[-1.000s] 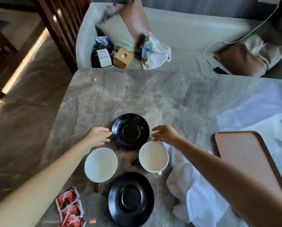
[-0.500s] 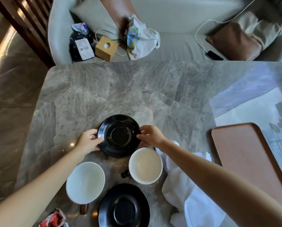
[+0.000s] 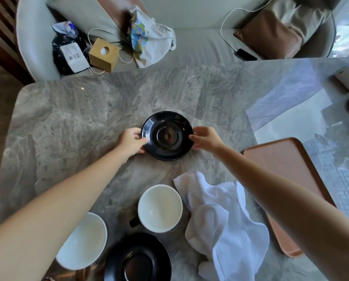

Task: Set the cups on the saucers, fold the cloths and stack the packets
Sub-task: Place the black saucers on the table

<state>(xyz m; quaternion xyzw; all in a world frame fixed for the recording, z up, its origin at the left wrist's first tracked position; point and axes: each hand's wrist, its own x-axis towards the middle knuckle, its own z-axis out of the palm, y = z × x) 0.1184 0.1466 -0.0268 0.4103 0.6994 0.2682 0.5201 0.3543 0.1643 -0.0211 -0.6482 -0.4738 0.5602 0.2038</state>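
A black saucer (image 3: 167,135) sits in the middle of the marble table (image 3: 78,118). My left hand (image 3: 132,141) pinches its left rim and my right hand (image 3: 205,138) pinches its right rim. Nearer to me stand two white cups, one (image 3: 160,207) at centre with a dark handle and one (image 3: 84,242) at the lower left. A second black saucer (image 3: 138,258) lies at the bottom edge. A crumpled white cloth (image 3: 224,222) lies right of the centre cup. The packets are out of view.
A pinkish tray (image 3: 287,179) lies on the right side of the table. Beyond the far edge is a sofa (image 3: 200,43) with cushions, bags, a wooden box (image 3: 103,54) and a phone on a cable (image 3: 245,54). Dark objects sit at the far right edge.
Both hands took hold of the far saucer's rim and slid it away from the cups toward the table's middle. The camera tilted forward, so the packets left the view.
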